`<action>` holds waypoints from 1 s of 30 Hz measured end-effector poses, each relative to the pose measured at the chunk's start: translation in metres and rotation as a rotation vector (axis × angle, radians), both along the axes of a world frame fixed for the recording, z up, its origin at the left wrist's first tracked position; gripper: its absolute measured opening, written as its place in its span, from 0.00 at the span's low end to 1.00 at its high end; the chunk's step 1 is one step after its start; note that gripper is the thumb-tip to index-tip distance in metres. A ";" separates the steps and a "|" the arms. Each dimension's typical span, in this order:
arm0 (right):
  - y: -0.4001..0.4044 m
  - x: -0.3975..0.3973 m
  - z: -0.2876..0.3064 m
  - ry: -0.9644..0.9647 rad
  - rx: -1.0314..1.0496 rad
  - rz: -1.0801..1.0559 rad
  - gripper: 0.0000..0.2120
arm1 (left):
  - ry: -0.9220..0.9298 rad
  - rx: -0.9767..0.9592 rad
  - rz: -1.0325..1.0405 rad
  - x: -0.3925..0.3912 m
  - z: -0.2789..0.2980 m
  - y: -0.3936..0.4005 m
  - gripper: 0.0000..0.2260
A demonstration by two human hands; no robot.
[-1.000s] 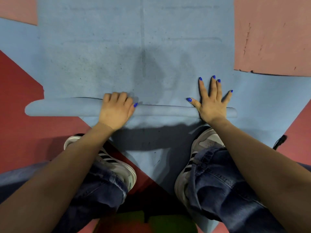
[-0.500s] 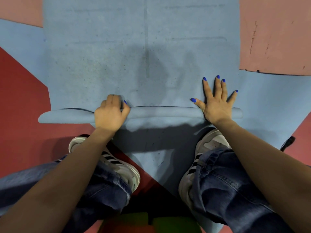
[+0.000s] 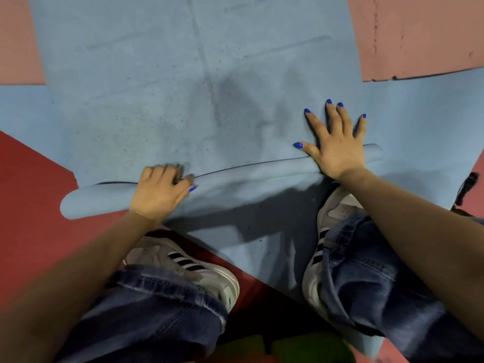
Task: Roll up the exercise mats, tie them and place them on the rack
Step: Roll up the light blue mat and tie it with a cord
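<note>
Red, pink and pale blue floor tiles spread under me, and over them lies the blue exercise mat, flat ahead and rolled into a thin tube at its near end. That rolled part runs slantwise from lower left to upper right, just in front of my sneakers. My left hand sits on the roll near its left end, fingers curled over the top of it, their tips blurred. My right hand is near the right end, its heel on the roll and its fingers spread straight and flat on the unrolled mat beyond. Both of my jeans' cuffs show below.
</note>
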State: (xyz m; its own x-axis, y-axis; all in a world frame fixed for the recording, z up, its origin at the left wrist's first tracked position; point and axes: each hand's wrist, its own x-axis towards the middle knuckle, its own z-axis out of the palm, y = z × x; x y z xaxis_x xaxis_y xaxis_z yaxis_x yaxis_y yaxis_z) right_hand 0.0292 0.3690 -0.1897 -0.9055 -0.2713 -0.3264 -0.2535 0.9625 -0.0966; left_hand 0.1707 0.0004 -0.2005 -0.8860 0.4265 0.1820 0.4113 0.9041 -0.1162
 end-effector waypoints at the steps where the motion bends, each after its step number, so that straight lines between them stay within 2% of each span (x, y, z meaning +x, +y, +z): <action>1: 0.000 0.000 -0.001 0.004 0.003 0.002 0.39 | 0.010 -0.026 0.085 0.005 -0.001 0.001 0.08; 3: 0.001 0.001 -0.002 0.015 0.009 0.000 0.39 | 0.015 -0.065 0.309 0.013 0.000 0.014 0.08; 6: 0.000 0.000 -0.001 -0.003 -0.005 0.008 0.39 | -0.136 -0.061 0.533 0.015 0.006 0.032 0.12; 10: 0.002 0.000 -0.003 0.015 -0.006 0.001 0.38 | -0.257 0.244 0.679 0.007 0.014 0.035 0.16; 12: 0.001 0.001 -0.003 0.020 -0.016 0.007 0.38 | -0.279 0.298 0.738 0.008 0.014 0.036 0.17; 14: 0.001 0.001 -0.005 0.040 -0.024 0.007 0.37 | -0.204 0.244 0.622 0.009 0.011 0.031 0.13; 16: 0.003 0.002 -0.006 0.048 -0.030 0.006 0.37 | -0.079 0.151 0.362 0.007 0.008 0.021 0.09; 19: 0.004 0.003 -0.007 0.055 -0.035 0.005 0.36 | -0.029 0.081 -0.026 0.010 0.000 0.002 0.09; 21: 0.003 0.003 -0.008 0.071 -0.043 0.016 0.36 | -0.058 0.010 -0.149 0.018 -0.003 -0.017 0.12; 24: 0.003 0.003 -0.008 0.078 -0.055 0.018 0.36 | -0.085 -0.073 -0.114 0.029 0.005 -0.036 0.17; 26: 0.004 0.004 -0.007 0.071 -0.053 0.015 0.36 | -0.064 -0.114 -0.050 0.032 0.010 -0.033 0.17; 28: 0.004 0.003 -0.007 0.072 -0.046 0.010 0.36 | -0.106 -0.082 0.043 0.034 0.012 -0.026 0.17; 30: 0.003 0.003 -0.006 0.066 -0.044 0.012 0.36 | -0.186 0.033 0.175 0.033 0.016 -0.021 0.19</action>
State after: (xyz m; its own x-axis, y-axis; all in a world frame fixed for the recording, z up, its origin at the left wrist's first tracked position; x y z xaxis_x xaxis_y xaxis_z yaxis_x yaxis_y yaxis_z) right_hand 0.0320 0.3723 -0.1959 -0.9213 -0.2947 -0.2537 -0.2718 0.9546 -0.1216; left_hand 0.2035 -0.0202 -0.1846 -0.9652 0.2607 0.0196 0.2603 0.9653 -0.0226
